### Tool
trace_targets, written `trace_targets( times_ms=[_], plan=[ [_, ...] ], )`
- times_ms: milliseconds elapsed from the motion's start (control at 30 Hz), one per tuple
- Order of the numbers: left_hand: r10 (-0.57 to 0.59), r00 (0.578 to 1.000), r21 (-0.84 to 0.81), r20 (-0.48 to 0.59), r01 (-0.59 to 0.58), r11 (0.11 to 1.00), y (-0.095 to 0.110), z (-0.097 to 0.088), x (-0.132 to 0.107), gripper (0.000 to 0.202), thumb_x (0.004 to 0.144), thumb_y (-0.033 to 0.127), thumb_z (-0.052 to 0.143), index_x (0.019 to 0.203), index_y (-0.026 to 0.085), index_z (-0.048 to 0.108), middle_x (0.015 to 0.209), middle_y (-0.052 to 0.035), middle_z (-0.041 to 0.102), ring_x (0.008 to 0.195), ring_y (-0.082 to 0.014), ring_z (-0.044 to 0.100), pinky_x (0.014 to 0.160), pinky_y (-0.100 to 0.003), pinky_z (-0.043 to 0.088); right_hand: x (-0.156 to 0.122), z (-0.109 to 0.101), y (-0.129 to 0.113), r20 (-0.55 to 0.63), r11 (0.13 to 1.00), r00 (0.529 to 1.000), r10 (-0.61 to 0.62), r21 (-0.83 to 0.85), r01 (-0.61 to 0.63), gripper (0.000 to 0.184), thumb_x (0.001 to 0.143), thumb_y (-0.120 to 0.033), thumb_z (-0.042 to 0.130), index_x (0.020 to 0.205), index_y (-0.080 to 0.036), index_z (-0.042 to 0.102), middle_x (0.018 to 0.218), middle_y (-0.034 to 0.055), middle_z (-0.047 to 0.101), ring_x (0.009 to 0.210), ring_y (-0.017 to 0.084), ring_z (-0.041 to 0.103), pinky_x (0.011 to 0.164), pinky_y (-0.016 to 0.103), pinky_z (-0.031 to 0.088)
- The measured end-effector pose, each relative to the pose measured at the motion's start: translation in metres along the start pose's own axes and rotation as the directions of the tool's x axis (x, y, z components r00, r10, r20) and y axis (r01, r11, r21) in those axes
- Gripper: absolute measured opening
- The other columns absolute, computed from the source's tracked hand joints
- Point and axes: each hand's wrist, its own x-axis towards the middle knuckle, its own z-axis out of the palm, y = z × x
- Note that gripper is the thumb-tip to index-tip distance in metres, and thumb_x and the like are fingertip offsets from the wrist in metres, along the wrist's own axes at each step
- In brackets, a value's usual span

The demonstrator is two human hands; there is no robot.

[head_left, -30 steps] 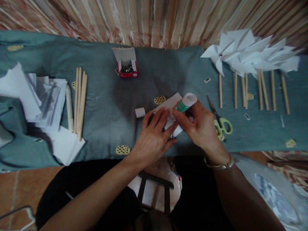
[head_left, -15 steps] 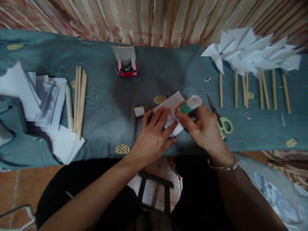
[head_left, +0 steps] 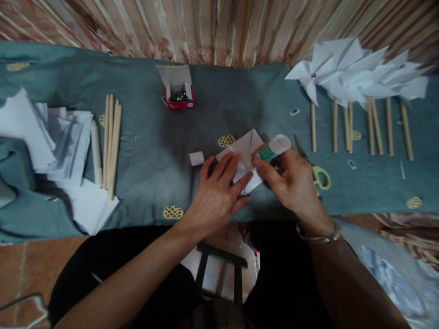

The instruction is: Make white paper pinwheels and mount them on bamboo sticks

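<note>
A white paper square [head_left: 246, 145] with slits running in from its corners lies on the cloth in front of me. My left hand [head_left: 221, 189] rests on its near left part, fingers spread and pressing it down. Gripped in my right hand [head_left: 291, 178] is a green and white glue stick [head_left: 269, 150], tilted, with its lower end at the middle of the paper. The fingers hide the exact contact. A white glue stick cap [head_left: 196, 158] lies beside my left fingertips. Green-handled scissors [head_left: 320, 177] lie right of my right hand, partly hidden by it.
An open red box [head_left: 180, 98] of small shiny metal pieces stands toward the back. Several wooden sticks [head_left: 112, 146] and stacked white papers [head_left: 68, 146] lie at left. Finished paper pinwheels [head_left: 346, 73] on sticks lie at right. The patterned green cloth [head_left: 147, 137] ends near my lap.
The glue stick and my right hand have shifted slightly to the right over the paper. My left hand stays pressed on it. The whole view has drifted a little.
</note>
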Motion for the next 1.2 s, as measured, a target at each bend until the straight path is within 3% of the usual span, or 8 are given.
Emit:
trace_targets(
  times_ms=[667, 867, 1200],
  plan=[
    [0.019, 1.000, 0.012, -0.012, -0.019, 1.000, -0.0004, 0.0016, 0.0002, 0.048, 0.089, 0.048, 0.056, 0.131, 0.024, 0.053, 0.149, -0.0161, 0.043, 0.140, -0.0348, 0.036, 0.110, -0.061, 0.027, 0.0056, 0.0037, 0.0054, -0.070, 1.000, 0.998, -0.002, 0.019, 0.003, 0.029, 0.085, -0.049, 0.064, 0.101, -0.025, 0.062, 0.076, 0.0023, 0.067, 0.081, 0.023, 0.067, 0.070, 0.035, 0.052],
    [-0.009, 1.000, -0.034, -0.013, 0.009, 0.999, -0.0004, 0.0014, -0.0002, 0.044, 0.089, 0.045, 0.057, 0.130, 0.028, 0.055, 0.149, -0.0115, 0.044, 0.141, -0.0333, 0.035, 0.113, -0.058, 0.023, 0.0061, 0.0068, 0.0050, -0.061, 0.998, 0.997, -0.053, 0.029, 0.055, 0.030, 0.087, -0.047, 0.062, 0.105, -0.024, 0.061, 0.079, 0.0021, 0.068, 0.078, 0.021, 0.067, 0.069, 0.034, 0.053],
    [-0.002, 1.000, -0.049, -0.009, 0.002, 0.999, -0.0002, 0.0021, 0.0007, 0.048, 0.088, 0.045, 0.059, 0.132, 0.025, 0.054, 0.149, -0.0157, 0.044, 0.141, -0.0361, 0.035, 0.112, -0.061, 0.023, 0.0045, 0.0077, 0.0028, -0.050, 0.999, 0.997, -0.053, -0.009, 0.053, 0.033, 0.085, -0.051, 0.063, 0.102, -0.023, 0.061, 0.082, 0.0018, 0.068, 0.068, 0.018, 0.064, 0.057, 0.030, 0.047]
  ],
)
